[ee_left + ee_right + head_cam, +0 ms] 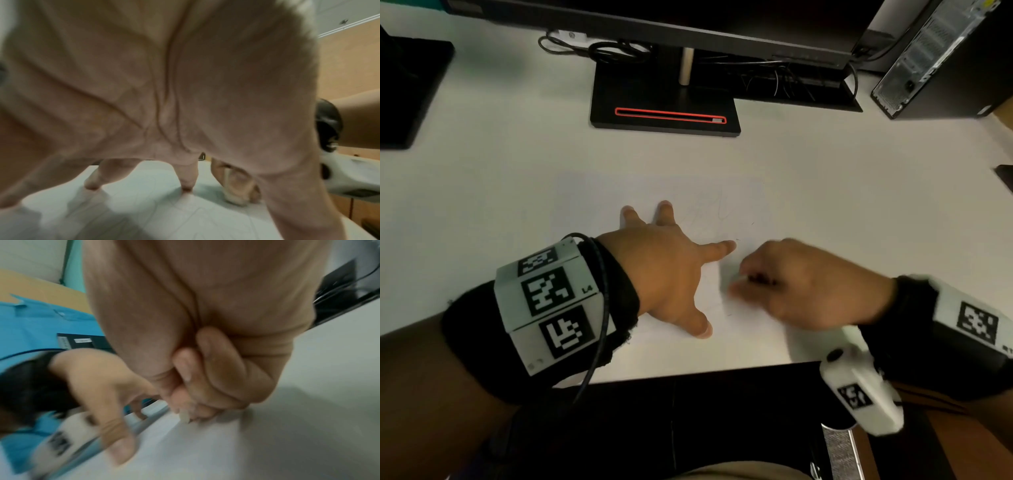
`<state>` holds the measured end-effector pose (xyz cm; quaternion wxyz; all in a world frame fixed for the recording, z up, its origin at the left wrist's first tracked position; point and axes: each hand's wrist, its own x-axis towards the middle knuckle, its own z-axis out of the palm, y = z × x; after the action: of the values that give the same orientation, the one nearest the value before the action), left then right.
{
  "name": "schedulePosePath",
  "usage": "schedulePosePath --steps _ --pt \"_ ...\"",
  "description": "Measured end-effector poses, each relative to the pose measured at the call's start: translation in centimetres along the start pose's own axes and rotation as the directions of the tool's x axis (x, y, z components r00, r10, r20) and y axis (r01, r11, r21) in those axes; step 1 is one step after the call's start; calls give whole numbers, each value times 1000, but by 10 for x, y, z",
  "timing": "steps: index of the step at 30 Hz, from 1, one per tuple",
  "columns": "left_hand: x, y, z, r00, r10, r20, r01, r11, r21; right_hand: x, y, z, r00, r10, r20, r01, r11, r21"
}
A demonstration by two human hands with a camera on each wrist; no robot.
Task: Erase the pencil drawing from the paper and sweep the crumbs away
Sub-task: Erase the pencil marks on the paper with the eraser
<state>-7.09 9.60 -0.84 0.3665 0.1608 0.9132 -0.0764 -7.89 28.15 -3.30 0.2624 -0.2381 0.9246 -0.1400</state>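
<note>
The paper (592,205) lies on the white desk (859,178), near its front edge. The left hand (667,274) is spread flat on it, fingers apart. Just to the right, the right hand (801,284) pinches a pale eraser (236,198) against the paper, beside faint pencil lines (709,209).

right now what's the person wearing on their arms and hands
Both hands are bare. The left wrist carries a black band with a white block of black square-pattern markers and a black cable. The right wrist has a black band with white marker-printed housings.
</note>
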Motion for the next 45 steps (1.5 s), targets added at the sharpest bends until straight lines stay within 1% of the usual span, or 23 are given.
schedulePosePath --steps 2,5,6,7,10,11,13,14,15,17,19,22,23,26,29,30,33,34,37,38,41,42,45 --pt "1 0 1 1000 -1 -3 1 1000 -2 -1 -5 3 999 -13 49 13 1000 -1" --pt "1 0 1 1000 -2 -6 2 1000 -7 6 10 -11 996 80 -39 -78 996 47" --pt "1 0 1 1000 -2 -6 2 1000 -10 7 12 -13 994 90 -63 -87 995 47" --pt "1 -1 1 1000 -1 -8 1 1000 -15 6 10 -11 996 76 -56 -74 997 37" --pt "5 -2 3 1000 -5 -13 5 1000 -29 1 1 -3 998 40 44 -41 999 9" --pt "5 -3 3 1000 -8 -15 8 999 -35 2 5 -7 998 52 32 -53 998 21" --pt "5 -3 4 1000 -8 -15 7 999 -38 8 14 -19 993 113 -42 -111 993 50" --pt "5 -3 4 1000 -7 -14 6 999 -37 9 15 -21 990 122 -67 -119 992 48" --pt "5 -3 4 1000 -8 -16 7 999 -40 9 14 -20 992 108 -63 -106 994 32" --pt "5 -2 4 1000 -11 -20 10 999 -44 4 6 -11 999 45 21 -45 999 -8" --pt "6 -2 4 1000 -10 -24 9 999 -41 0 4 -7 997 24 73 -25 1000 6" --pt "5 -2 4 1000 0 -27 -1 999 -38 -4 11 -9 998 60 18 -61 997 39" --pt "6 -2 4 1000 -2 -28 0 999 -42 -7 10 -6 999 47 8 -47 998 29" --pt "9 -3 5 1000 -17 -24 16 999 -48 -12 5 3 999 -11 35 11 1000 4" --pt "10 -4 7 999 -21 -31 19 999 -49 -10 13 -3 999 40 -10 -40 999 21" --pt "9 -4 7 999 -21 -34 19 998 -54 -10 13 -3 999 35 -14 -35 999 13" --pt "9 -4 7 999 -23 -27 21 998 -65 -12 8 -1 999 8 37 -8 1000 4" --pt "9 -4 7 999 -24 -22 23 997 -68 -9 11 -3 999 17 29 -17 1000 8" --pt "8 -4 6 1000 -25 -10 25 997 -68 -1 21 -15 995 86 -56 -84 996 31" --pt "7 -3 5 1000 -25 -8 25 998 -56 0 19 -15 995 76 -56 -75 997 29" --pt "3 0 1 1000 -14 -4 14 1000 -26 -1 6 -7 999 15 42 -15 1000 -3" --pt "2 1 0 1000 -10 -2 10 1000 -21 1 7 -9 999 20 37 -20 1000 1" --pt "1 1 -1 1000 -11 9 11 1000 -13 11 15 -20 995 80 -53 -78 996 36"
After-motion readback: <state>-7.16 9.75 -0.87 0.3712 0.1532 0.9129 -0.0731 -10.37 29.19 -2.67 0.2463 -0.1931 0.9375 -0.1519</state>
